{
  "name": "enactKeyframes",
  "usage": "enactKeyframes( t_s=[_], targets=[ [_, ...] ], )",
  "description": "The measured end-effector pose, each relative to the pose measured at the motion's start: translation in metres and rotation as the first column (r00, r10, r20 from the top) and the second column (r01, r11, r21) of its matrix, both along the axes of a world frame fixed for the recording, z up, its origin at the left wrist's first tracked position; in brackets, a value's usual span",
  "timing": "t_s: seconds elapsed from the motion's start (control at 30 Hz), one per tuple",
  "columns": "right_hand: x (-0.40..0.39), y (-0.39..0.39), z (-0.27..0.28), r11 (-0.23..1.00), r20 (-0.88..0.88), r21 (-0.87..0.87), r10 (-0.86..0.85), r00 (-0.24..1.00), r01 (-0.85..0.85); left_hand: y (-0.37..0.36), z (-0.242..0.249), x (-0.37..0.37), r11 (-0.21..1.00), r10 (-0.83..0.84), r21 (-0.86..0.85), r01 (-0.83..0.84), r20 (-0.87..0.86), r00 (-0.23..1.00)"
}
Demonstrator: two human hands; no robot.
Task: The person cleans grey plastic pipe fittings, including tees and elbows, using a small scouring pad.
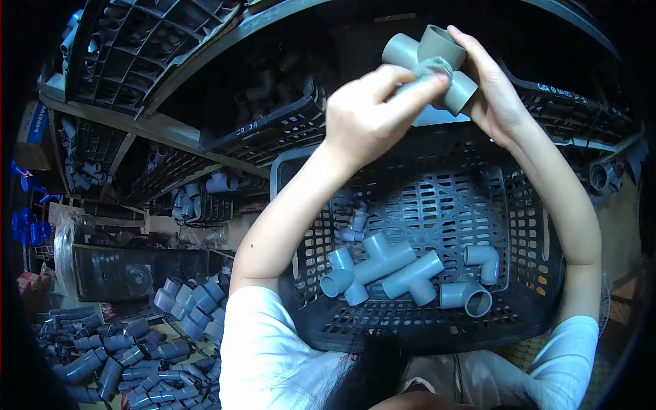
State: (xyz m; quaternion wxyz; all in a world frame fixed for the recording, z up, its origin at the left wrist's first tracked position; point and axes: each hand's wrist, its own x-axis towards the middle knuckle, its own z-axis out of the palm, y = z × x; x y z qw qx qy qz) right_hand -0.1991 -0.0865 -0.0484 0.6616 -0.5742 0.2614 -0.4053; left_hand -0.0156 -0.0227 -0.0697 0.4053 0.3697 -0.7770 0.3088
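left hand (369,113) and cloth (435,67) partly hide the fitting (443,48).

A box (35,137) apparently reads "MINH"; crate lettering (247,128) is blurred.

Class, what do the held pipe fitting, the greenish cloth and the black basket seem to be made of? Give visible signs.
Pipe fitting: probably rigid plastic, smooth, with a soft sheen along its rounded ends.
Cloth: apparently fabric, matte, softly crumpled; fibre unclear.
Basket: likely moulded plastic, dark, with regular slots cut through.

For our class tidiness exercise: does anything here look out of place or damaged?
The pipe fittings heaped at lower left look untidy, lying loose while others sit in the black basket. I see no damage.
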Motion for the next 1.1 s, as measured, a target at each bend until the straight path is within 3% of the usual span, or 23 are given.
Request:
enactKeyframes(
  t_s=[0.17, 0.33, 0.4, 0.47, 0.53, 0.73, 0.8, 0.83, 0.93, 1.0, 1.03, 1.07, 1.1],
  targets=[
    [0.000, -0.004, -0.009, 0.985, -0.125, -0.071, 0.147, 0.981, -0.156, 0.010, 0.005, -0.018, 0.999, -0.023, 0.037, 0.019, 0.101, 0.995],
    [-0.007, -0.005, 0.007, 0.989, -0.080, -0.087, 0.112, 0.990, -0.119, 0.002, 0.004, 0.000, 0.999, -0.031, -0.002, 0.032, 0.082, 0.996],
    [-0.011, -0.022, -0.003, 0.999, -0.073, -0.030, -0.030, 0.997, 0.028, -0.001, 0.004, 0.012, 0.999, 0.039, 0.007, -0.040, 0.098, 0.994],
    [-0.011, -0.021, -0.001, 0.998, -0.031, -0.066, 0.000, 1.000, -0.002, -0.002, 0.002, 0.017, 0.999, 0.042, 0.009, -0.044, 0.128, 0.991],
    [-0.009, -0.016, 0.000, 0.986, -0.073, -0.127, 0.096, 0.993, -0.105, 0.001, 0.000, 0.009, 1.000, -0.025, -0.007, 0.026, 0.120, 0.992],
    [0.001, -0.007, -0.016, 0.955, -0.212, -0.245, 0.117, 0.970, -0.169, 0.010, 0.004, -0.009, 0.994, -0.106, 0.017, 0.104, 0.188, 0.976],
    [0.001, -0.008, -0.014, 0.968, -0.178, -0.212, 0.098, 0.979, -0.135, 0.005, 0.002, -0.002, 0.997, -0.078, 0.015, 0.077, 0.208, 0.975],
    [-0.003, -0.006, -0.007, 0.989, -0.193, -0.107, 0.084, 0.978, -0.106, -0.001, 0.001, 0.002, 0.996, -0.075, -0.025, 0.080, 0.172, 0.982],
    [-0.003, -0.017, -0.013, 0.989, 0.106, 0.038, 0.141, 0.984, -0.146, -0.003, 0.000, 0.007, 0.998, -0.051, -0.038, 0.058, 0.165, 0.985],
    [0.000, -0.019, -0.022, 0.989, 0.065, -0.011, 0.148, 0.987, -0.148, 0.005, 0.004, 0.001, 0.997, -0.057, -0.030, 0.066, 0.244, 0.968],
    [0.001, -0.003, -0.013, 0.998, -0.016, 0.001, 0.063, 0.998, -0.063, 0.011, 0.008, -0.006, 0.998, -0.051, -0.028, 0.061, 0.277, 0.960],
    [0.002, -0.009, -0.021, 0.973, -0.070, -0.195, 0.111, 0.991, -0.122, 0.014, 0.009, -0.012, 0.998, -0.052, -0.024, 0.061, 0.288, 0.956],
    [0.004, -0.011, -0.023, 0.967, -0.072, -0.220, 0.116, 0.991, -0.130, 0.013, 0.009, -0.013, 0.998, -0.059, -0.012, 0.065, 0.283, 0.957]
  ],
)
